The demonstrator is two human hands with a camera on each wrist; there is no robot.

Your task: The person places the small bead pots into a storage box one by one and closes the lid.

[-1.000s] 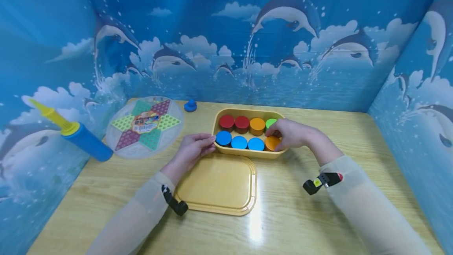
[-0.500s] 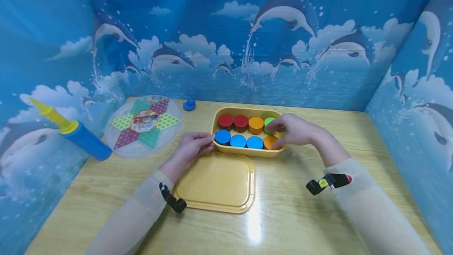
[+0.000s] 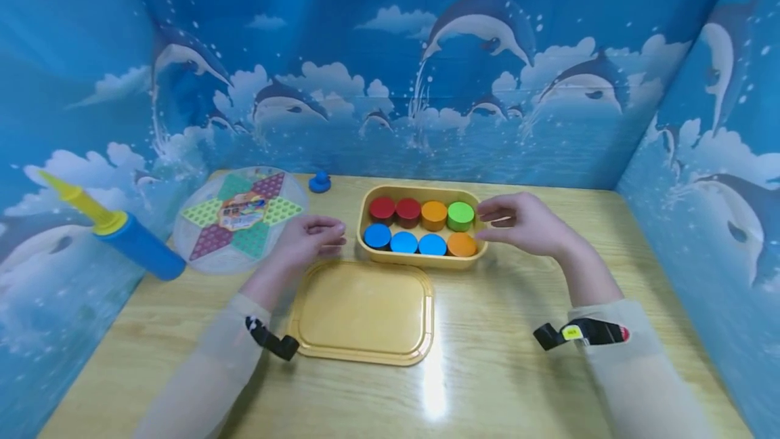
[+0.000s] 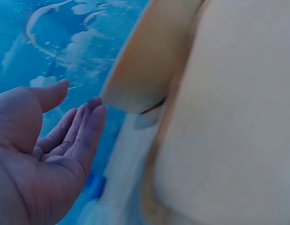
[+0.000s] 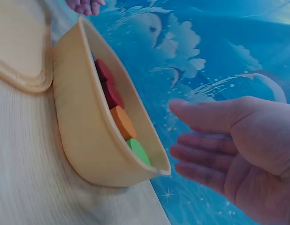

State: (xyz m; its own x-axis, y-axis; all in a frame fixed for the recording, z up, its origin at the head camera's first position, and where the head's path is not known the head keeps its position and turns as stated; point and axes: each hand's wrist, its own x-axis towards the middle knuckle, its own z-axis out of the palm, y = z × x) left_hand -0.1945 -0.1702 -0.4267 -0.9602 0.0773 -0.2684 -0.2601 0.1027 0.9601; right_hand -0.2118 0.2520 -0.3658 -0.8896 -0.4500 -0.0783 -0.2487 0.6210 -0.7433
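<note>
A yellow plastic box [image 3: 420, 262] holds short round blocks in two rows. Two red blocks [image 3: 382, 208], an orange block [image 3: 434, 214] and a green block [image 3: 460, 215] form the back row. In front lie three blue blocks [image 3: 404, 242] and another orange block [image 3: 462, 244]. Just left of the box, my left hand [image 3: 307, 242] holds nothing, fingers relaxed and apart from the wall in the left wrist view. My right hand [image 3: 527, 225] is at the box's right end, its fingers loosely extended and empty in the right wrist view.
A flat yellow lid [image 3: 365, 314] lies on the table in front of the box. To the left are a round star-patterned game board [image 3: 244, 219] and a blue pump with a yellow nozzle [image 3: 143, 247]. Behind is a blue rubber duck [image 3: 319, 182], near the dolphin-print backdrop [image 3: 390, 73].
My left hand has let go of the box's left rim and moved left. My right hand has left the green and orange blocks and drawn back to the right, out of the box.
</note>
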